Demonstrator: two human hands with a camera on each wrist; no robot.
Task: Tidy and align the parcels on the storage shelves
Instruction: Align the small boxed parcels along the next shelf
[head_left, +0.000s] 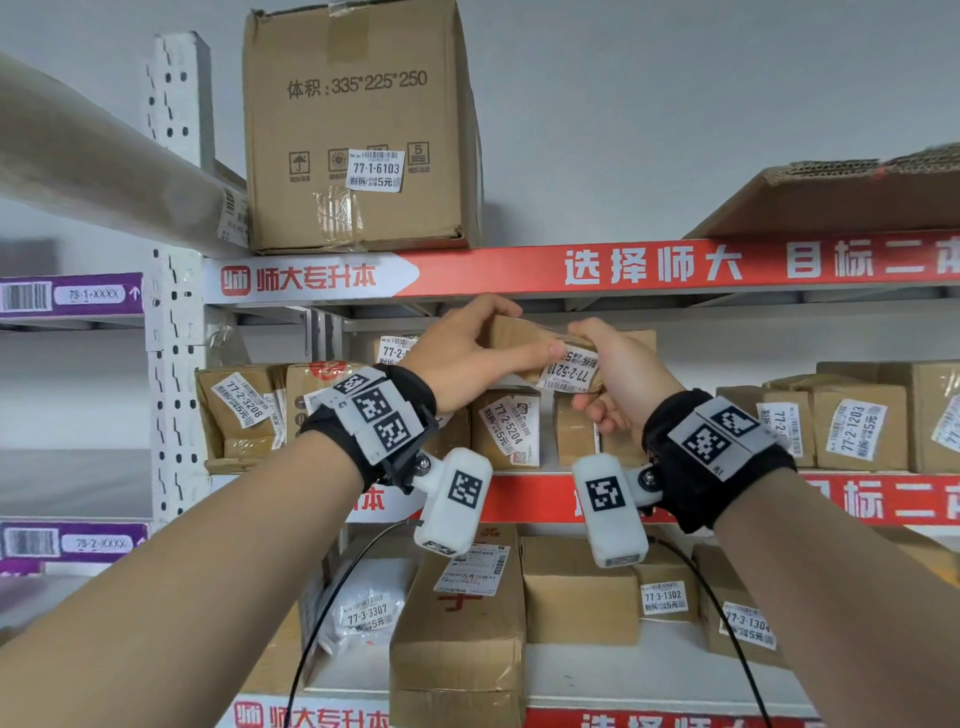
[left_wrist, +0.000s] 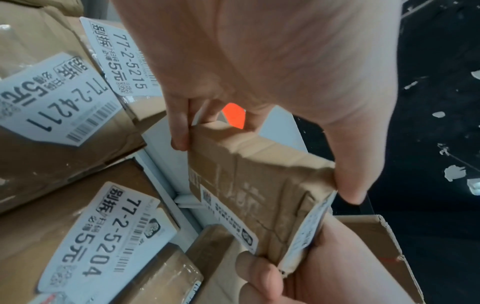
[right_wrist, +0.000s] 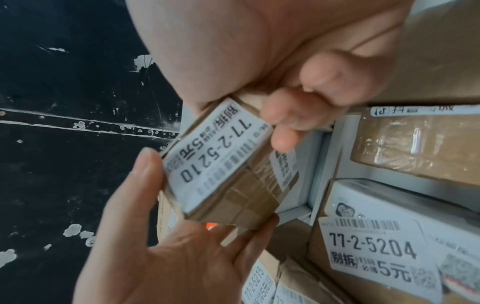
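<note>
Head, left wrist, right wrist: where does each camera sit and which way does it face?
Head: on the head, facing the shelves; both forearms and hands show.
Left wrist: under the left hand, looking along it at the small parcel.
Right wrist: under the right hand, facing the parcel's 77-2-5210 label; left fingers show.
Shared: all three show the parcel; all show box 77-2-5204.

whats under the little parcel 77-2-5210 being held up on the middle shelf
Both hands, left hand and right hand, hold parcel 77-2-5210 in the air. Below it stand parcel 77-2-5204 and a plain brown box; the shelf board beneath is hidden.
</note>
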